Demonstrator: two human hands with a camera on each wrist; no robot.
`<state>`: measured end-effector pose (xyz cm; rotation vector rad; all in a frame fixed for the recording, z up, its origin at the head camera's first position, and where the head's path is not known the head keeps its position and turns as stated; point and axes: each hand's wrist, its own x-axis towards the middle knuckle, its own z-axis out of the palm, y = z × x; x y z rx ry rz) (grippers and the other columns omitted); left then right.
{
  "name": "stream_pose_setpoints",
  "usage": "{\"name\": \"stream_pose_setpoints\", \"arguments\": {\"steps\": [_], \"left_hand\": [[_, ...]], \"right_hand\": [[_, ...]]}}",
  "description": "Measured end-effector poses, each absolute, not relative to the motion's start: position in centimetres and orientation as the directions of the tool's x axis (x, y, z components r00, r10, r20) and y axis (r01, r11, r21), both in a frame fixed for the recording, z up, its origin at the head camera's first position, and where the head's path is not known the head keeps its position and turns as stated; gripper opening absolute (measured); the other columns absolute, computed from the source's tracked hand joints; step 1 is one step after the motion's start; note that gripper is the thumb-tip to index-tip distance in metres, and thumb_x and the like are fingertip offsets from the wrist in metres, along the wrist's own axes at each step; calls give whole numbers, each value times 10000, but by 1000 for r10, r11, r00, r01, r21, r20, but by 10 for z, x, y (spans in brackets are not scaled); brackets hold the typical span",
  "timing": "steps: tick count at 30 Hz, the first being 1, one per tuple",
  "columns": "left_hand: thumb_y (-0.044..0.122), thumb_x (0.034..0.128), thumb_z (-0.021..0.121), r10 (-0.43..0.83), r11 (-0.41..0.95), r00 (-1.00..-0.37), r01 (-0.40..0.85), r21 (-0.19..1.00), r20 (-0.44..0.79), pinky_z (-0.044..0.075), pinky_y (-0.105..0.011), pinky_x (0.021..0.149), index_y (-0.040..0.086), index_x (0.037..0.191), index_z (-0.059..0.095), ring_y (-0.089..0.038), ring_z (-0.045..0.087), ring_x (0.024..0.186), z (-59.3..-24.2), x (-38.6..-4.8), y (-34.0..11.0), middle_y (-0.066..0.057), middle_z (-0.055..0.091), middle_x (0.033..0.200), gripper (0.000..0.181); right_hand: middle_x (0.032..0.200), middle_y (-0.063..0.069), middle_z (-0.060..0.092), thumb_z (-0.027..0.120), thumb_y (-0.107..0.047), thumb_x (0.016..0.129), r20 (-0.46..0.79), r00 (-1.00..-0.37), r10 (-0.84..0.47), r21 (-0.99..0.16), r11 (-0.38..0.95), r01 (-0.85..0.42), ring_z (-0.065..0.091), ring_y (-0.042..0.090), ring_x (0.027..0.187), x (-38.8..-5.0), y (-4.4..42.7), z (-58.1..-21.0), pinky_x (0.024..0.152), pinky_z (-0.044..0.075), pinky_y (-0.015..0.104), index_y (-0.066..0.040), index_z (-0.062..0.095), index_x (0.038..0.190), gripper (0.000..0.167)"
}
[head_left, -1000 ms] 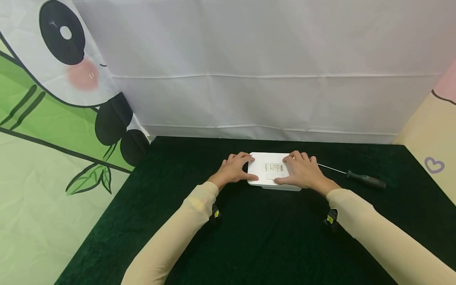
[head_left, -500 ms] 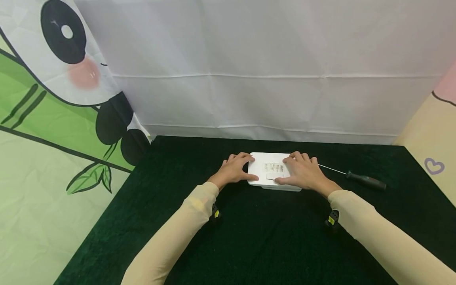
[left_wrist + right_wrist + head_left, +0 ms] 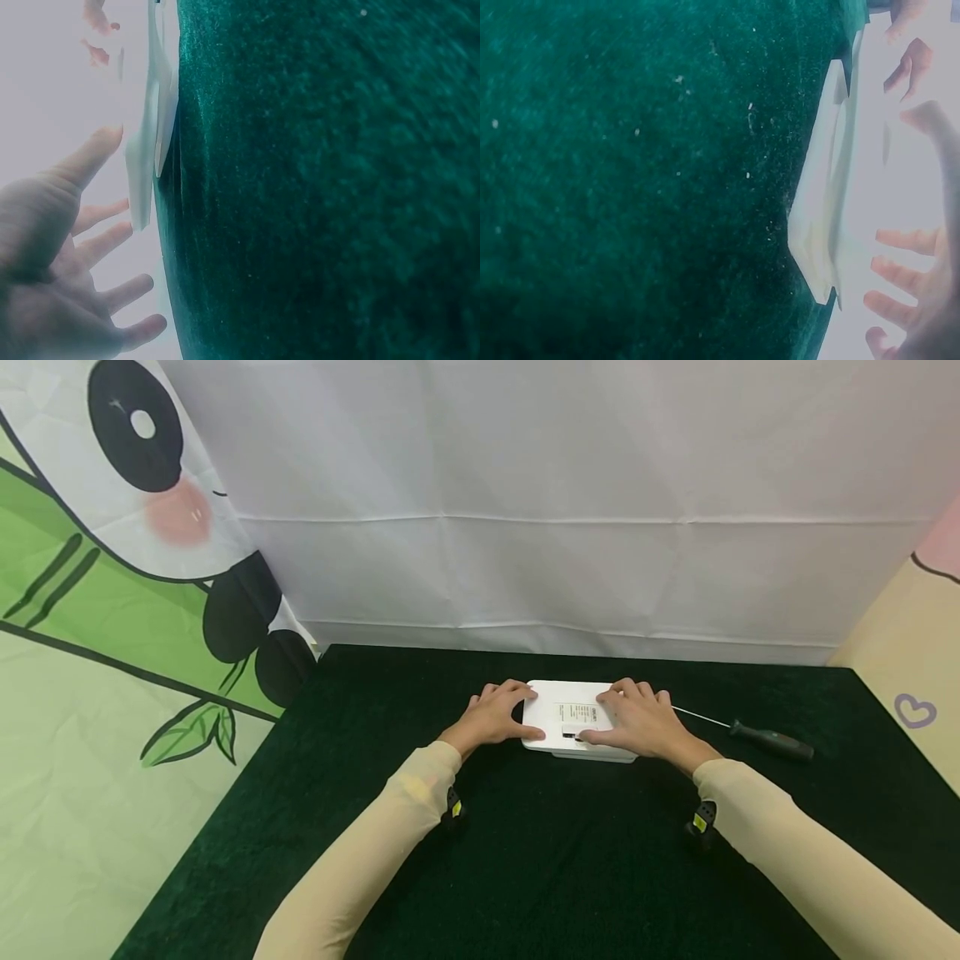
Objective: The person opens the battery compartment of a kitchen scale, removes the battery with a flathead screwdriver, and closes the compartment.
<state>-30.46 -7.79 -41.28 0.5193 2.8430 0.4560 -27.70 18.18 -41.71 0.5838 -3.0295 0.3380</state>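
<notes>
A white flat rectangular device (image 3: 547,714) with a printed label lies on the dark green cloth, a narrower white part showing under its near edge. My left hand (image 3: 491,718) grips its left end, thumb on the near left corner and index fingertip at the far left. With the right hand (image 3: 643,720) I hold the right end; the right thumb presses beside a small opening (image 3: 568,735) in the upper face, where something dark shows. Both wrist views are washed out, but the device's edge (image 3: 139,180) appears beside the left hand's fingers.
A screwdriver (image 3: 772,741) with a dark handle lies to the right, its thin shaft reaching behind my right hand. Green cloth (image 3: 555,860) covers the table. A white sheet (image 3: 562,577) hangs behind, with printed sheets at both sides.
A small white cover on the device's upper face has shifted under my right thumb, and a dark-looking opening now shows there. The left hand has stayed in place.
</notes>
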Motion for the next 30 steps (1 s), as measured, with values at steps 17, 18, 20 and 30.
{"name": "stream_pose_setpoints", "arguments": {"steps": [17, 18, 20, 30], "left_hand": [[612, 816, 691, 374, 890, -916, 312, 332, -144, 291, -520, 1081, 283, 1453, 453, -294, 318, 1364, -417, -303, -79, 30, 326, 1565, 755], [611, 817, 690, 375, 890, -916, 313, 332, -143, 291, -519, 1081, 283, 1453, 453, -294, 318, 1363, -416, -303, -79, 30, 326, 1564, 753], [616, 817, 687, 375, 891, -916, 314, 329, -143, 293, -513, 1080, 283, 1453, 451, -291, 320, 1361, -416, -304, -79, 30, 327, 1563, 755], [608, 825, 684, 380, 888, -914, 317, 334, -142, 300, -501, 1072, 276, 1460, 444, -290, 319, 1360, -412, -303, -77, 31, 324, 1564, 756]], "right_hand": [[1151, 50, 624, 712, -459, 862, 360, -800, -480, -212, 793, -571, 466, 312, 1158, -262, 176, -432, 903, 347, 516, -204, 731, 1046, 315], [1126, 37, 630, 724, -420, 865, 382, -780, -496, -207, 777, -595, 473, 307, 1151, -262, 175, -432, 903, 349, 514, -208, 739, 1006, 255], [1084, 15, 636, 741, -346, 867, 416, -742, -525, -199, 744, -638, 481, 296, 1126, -261, 174, -431, 896, 350, 504, -205, 749, 945, 161], [1017, 1, 654, 775, -200, 834, 476, -573, -667, 0, 651, -759, 533, 257, 1054, -260, 171, -427, 917, 388, 519, -160, 731, 879, 74]]}}
